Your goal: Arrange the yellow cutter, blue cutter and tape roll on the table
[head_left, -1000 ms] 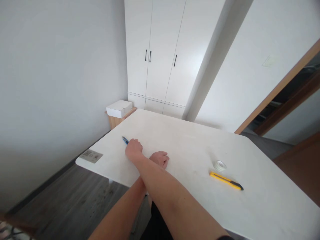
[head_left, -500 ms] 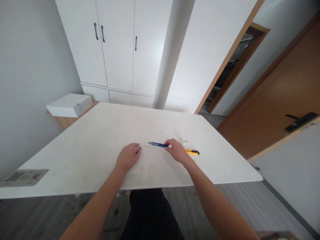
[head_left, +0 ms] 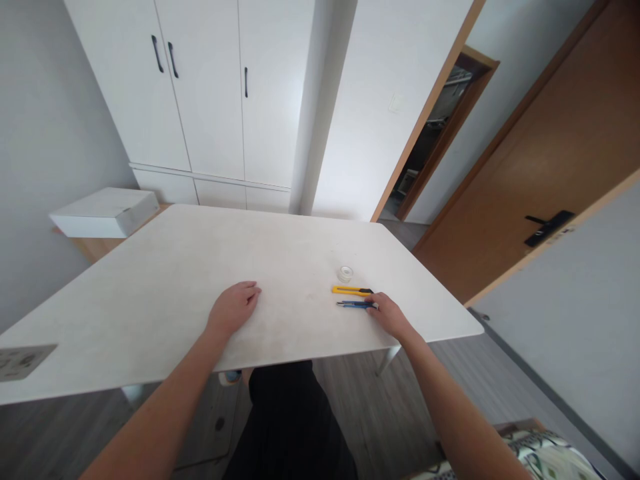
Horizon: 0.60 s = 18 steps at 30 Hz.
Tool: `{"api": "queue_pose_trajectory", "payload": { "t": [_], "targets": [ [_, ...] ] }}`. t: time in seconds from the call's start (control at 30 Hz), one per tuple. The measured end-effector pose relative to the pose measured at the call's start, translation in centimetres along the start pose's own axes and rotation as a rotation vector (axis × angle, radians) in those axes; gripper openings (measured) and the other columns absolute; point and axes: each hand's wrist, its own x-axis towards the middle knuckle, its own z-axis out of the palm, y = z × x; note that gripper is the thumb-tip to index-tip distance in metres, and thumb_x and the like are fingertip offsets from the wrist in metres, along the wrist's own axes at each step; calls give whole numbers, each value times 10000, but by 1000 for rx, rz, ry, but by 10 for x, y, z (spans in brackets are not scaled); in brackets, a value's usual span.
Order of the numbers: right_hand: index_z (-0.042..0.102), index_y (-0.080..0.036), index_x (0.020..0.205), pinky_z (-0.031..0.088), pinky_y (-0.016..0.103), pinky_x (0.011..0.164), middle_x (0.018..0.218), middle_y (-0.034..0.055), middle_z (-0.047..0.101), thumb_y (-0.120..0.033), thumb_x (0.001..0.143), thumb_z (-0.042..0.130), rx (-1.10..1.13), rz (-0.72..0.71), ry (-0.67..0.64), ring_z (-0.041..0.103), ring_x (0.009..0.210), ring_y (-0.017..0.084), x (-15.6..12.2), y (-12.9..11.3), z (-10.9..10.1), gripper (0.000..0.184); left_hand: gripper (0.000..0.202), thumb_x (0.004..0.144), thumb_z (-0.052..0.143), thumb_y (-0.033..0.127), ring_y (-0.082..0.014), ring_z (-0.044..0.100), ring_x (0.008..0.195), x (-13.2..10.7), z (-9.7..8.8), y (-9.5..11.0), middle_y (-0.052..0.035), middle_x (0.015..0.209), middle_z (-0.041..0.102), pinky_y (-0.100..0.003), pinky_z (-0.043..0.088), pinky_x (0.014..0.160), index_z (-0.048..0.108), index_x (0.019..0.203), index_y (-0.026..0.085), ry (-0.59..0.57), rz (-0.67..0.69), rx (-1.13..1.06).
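Observation:
My right hand [head_left: 387, 313] pinches the right end of a slim blue utility knife [head_left: 353, 304] with a silver tip pointing left. That knife is low over the white table or on it; I cannot tell which. Just beyond lies a yellow box cutter [head_left: 349, 290], roughly parallel to the blue one, its dark end close to my fingers. A small roll of clear tape [head_left: 345, 273] sits behind the yellow cutter. To the left, my left hand [head_left: 234, 307] rests on the tabletop, loosely bent and holding nothing visible.
The white table [head_left: 280, 247] has a printed label [head_left: 25, 362] at its left front corner. A white box [head_left: 107, 212] stands beyond its left edge. White cupboards [head_left: 210, 100] line the back; a brown door [head_left: 520, 153] is at right. Patterned fabric [head_left: 545, 457] shows at lower right.
My right hand has carried the blue utility knife rightward and nearer the table's front edge, now in front of the yellow cutter. The view has turned right; my left hand stays on the table.

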Motion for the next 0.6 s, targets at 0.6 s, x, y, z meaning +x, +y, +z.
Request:
{"api": "queue_pose_trajectory", "payload": {
  "t": [0.6],
  "targets": [
    [560,-202,1212,342,396,1030,1288,108,562,-491,866,568,-21,-514,39,482,1208,238,61,-195,105,451,385,914,399,352,-219,611,1122,-1,5,-5,-73,1199,677,-376,450,1023,737,1032,210,-11,-1,11]
  ]
}}
